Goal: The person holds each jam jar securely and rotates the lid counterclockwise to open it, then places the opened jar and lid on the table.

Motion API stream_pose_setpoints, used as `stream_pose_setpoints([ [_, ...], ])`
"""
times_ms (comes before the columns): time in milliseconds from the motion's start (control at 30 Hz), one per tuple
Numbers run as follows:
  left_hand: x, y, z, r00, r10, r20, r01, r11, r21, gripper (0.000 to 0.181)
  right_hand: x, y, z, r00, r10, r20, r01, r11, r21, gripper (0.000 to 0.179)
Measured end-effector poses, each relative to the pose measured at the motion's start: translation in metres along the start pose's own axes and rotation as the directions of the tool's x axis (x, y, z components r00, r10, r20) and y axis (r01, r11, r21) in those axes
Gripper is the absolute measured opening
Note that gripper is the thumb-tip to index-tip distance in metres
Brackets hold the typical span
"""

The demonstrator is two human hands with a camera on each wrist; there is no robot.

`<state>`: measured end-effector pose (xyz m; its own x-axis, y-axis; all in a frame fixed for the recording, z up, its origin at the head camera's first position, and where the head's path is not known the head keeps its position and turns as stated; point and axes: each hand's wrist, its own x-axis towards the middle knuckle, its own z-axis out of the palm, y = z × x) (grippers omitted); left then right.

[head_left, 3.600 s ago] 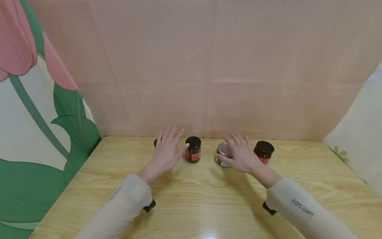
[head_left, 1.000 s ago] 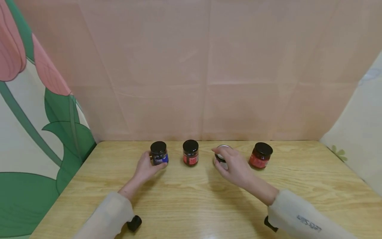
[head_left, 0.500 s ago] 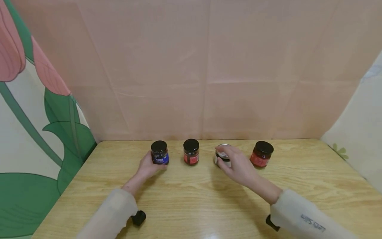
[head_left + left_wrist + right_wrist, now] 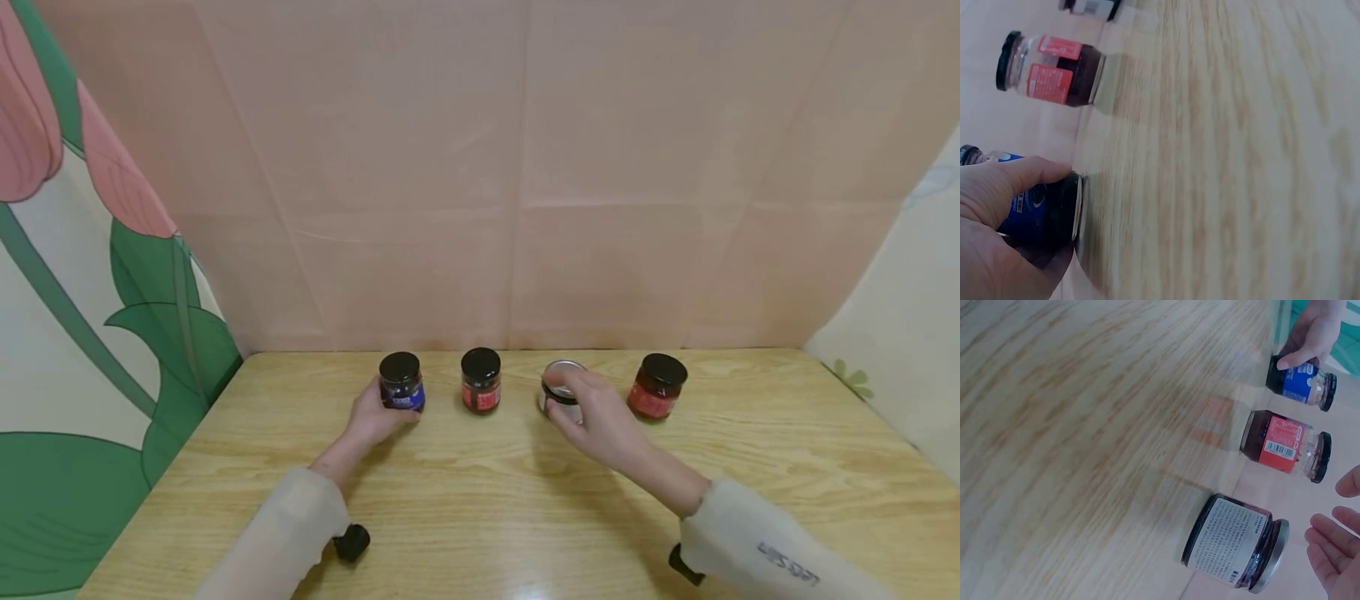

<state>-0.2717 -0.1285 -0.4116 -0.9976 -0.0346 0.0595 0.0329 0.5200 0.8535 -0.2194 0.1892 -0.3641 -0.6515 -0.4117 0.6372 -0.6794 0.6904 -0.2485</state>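
My left hand grips the blue-labelled jar low on its body, thumb across the near side. In the left wrist view this black-lidded jar stands upright on the wooden table. My right hand hovers over the silver-lidded jar with a white label. Its fingers, seen at the edge of the right wrist view, are loosely bent and apart from the lid. Between the two hands stands a black-lidded jar with a red label.
Another black-lidded jar with a red label is to the right of my right hand. All the jars form a row near the table's back edge. A plain pinkish cloth hangs behind, with a tulip-printed cloth on the left.
Earlier both hands were spread over the row. The left hand has since moved down and taken hold of the blue-labelled jar. The right hand's fingers have bent over the silver lid; little moved lately.
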Motion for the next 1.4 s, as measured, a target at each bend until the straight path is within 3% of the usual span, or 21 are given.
stream_pose_setpoints([
  [333,0.003,-0.002,-0.002,0.999,-0.031,0.027,0.031,0.999,0.022,0.072,-0.004,0.003,0.004,1.000,0.018,-0.006,-0.018,0.999,-0.027,0.029],
  [567,0.004,-0.002,-0.001,0.999,0.030,-0.009,-0.030,0.997,0.072,0.062,-0.007,0.003,0.001,0.998,0.055,0.013,-0.055,0.998,-0.021,0.029],
  [833,0.001,-0.003,-0.003,1.000,0.024,-0.004,-0.024,0.997,0.073,0.057,-0.007,0.003,0.001,0.997,0.066,0.026,-0.066,0.998,-0.023,0.028],
  [1200,-0.006,0.004,-0.005,1.000,-0.014,0.005,0.014,0.999,-0.051,0.063,-0.008,0.001,0.000,0.994,0.096,0.043,-0.095,0.995,-0.019,0.027],
  [1400,-0.011,0.009,-0.005,0.999,0.011,0.044,-0.004,0.987,-0.158,0.069,-0.008,0.000,-0.001,0.995,0.097,0.036,-0.097,0.995,-0.019,0.027],
])
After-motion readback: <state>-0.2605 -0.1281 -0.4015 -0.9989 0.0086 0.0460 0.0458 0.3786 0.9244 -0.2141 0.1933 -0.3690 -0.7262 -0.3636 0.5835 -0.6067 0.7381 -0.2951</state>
